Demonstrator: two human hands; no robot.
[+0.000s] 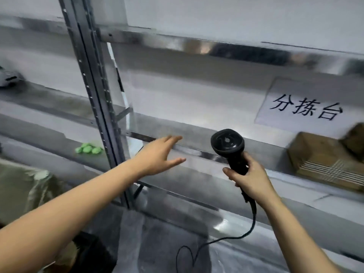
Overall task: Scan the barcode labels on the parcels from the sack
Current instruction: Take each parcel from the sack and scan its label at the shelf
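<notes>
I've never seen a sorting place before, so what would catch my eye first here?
Probably the black scanner in the middle, gripped by the right hand with its cable trailing down. Beside it the left hand reaches out flat and empty toward the metal shelf. At the right, a white sign with bold black characters hangs above brown boxes.

Bare shelf [197, 133] lies open between the steel upright [98, 107] and cardboard parcels [323, 160].

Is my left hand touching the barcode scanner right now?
Apart. The head view shows the left hand open, with bare shelf visible between it and the barcode scanner, which the right hand grips.
</notes>
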